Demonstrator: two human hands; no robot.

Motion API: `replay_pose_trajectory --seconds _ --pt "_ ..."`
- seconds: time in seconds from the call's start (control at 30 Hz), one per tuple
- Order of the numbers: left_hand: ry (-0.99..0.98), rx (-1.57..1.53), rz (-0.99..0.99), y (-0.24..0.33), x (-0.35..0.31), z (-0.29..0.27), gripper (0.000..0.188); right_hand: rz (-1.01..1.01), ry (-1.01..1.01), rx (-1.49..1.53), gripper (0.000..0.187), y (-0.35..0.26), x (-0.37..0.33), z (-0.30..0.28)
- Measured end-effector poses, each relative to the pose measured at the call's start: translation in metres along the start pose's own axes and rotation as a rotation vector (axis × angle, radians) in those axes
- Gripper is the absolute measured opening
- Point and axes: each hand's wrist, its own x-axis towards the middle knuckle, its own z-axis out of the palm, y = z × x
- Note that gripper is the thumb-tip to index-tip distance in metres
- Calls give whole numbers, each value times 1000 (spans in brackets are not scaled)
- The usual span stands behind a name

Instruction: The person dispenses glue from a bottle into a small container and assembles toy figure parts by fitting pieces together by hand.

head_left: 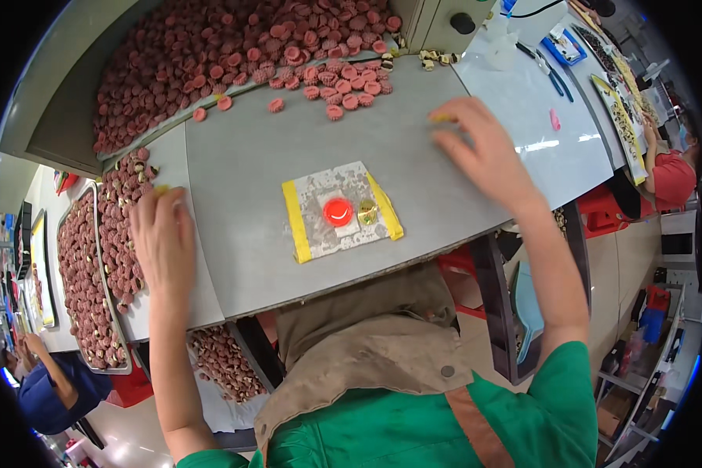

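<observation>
My left hand (164, 246) is by the edge of a heap of reddish-brown pieces (121, 222) at the left, its fingers slightly bent and apart, with no held piece visible. Over the right part of the grey tabletop hovers my right hand (487, 160), thumb and forefinger apart and nothing visible between them. A spot of yellow shows at a fingertip of each hand. Between the hands lies a worn whitish pad (327, 183) with yellow tape along two sides. On it sit a shiny red disc (338, 211) and a small gold-green piece (367, 211).
Loose pink ridged caps (343, 82) spill from a large pile (234, 47) at the back. Several cream-and-dark pieces (438, 58) lie beside it. Further right are blue-handled pliers (558, 82) and a blue tray (563, 47). A filled metal tray (93, 281) stands left. Other people sit at both sides.
</observation>
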Motion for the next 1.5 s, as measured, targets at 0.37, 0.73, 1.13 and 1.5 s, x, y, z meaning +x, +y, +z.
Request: replay_pose_trajectory --seconds 0.37,0.73,1.13,1.5 --pt "-26 -640 56 56 95 80 21 45 138 -175 25 69 65 26" --pt "-261 -1397 -474 80 59 29 28 188 -266 63 14 -27 1 -16" --pt "-285 -2108 -762 111 -21 3 34 231 -117 133 31 -38 -15 -1" --pt "-284 -2416 -676 99 -33 11 37 235 -248 -24 15 -61 1 5"
